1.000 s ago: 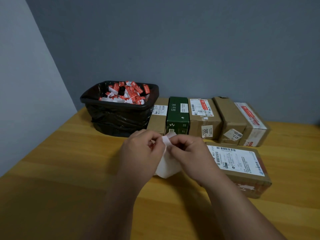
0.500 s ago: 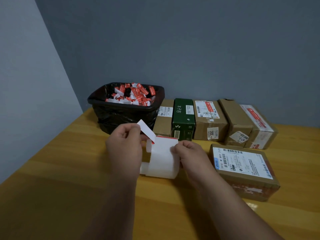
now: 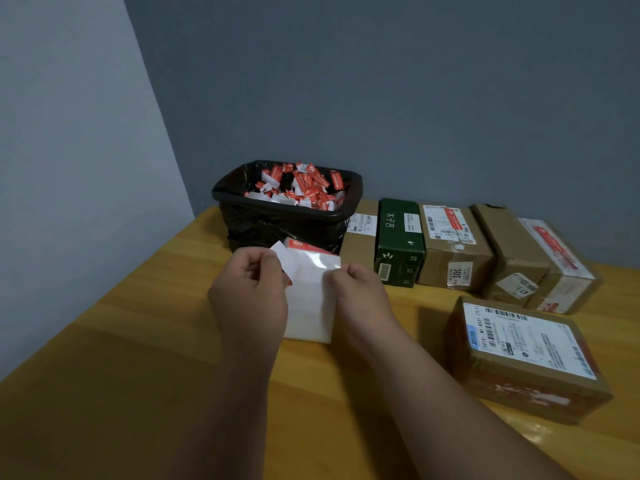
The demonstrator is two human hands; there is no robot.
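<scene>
Here's where I am: left hand (image 3: 247, 292) up in front of the bin (image 3: 263, 230), thumb and forefinger pinched together on a small white slip (image 3: 287, 258). The slip sticks up from the pinch, tilted toward the bin. Right hand (image 3: 360, 292) sits just beside it, fingers curled, pinching the right edge of the label strip (image 3: 311, 306). The strip hangs between the two hands over the table (image 3: 138, 358), with a glossy sheen near the top and a red band showing along its upper edge. Its lower end is down near the tabletop; I can't tell whether it actually rests there.

My read on handling: this is paper, close to weightless, so lifting isn't the issue and control is. The slip is thin and floppy and should crease or tear if I yank it. If one face is sticky, it will cling to my fingertips, so I'd hold it by a corner with the lightest pinch. The strip looks slick on its shiny face, so a flat-fingered hold would likely slide. I'd keep the pinch on the edge, close to the spot where the slip is coming off.

The bin is already heaped with red and white scraps (image 3: 304, 188), and it's near enough for a short toss. A green box (image 3: 400, 244) and brown parcels line the wall to the right. One labelled parcel (image 3: 526, 355) sits nearer me, well apart from the hands.
</scene>
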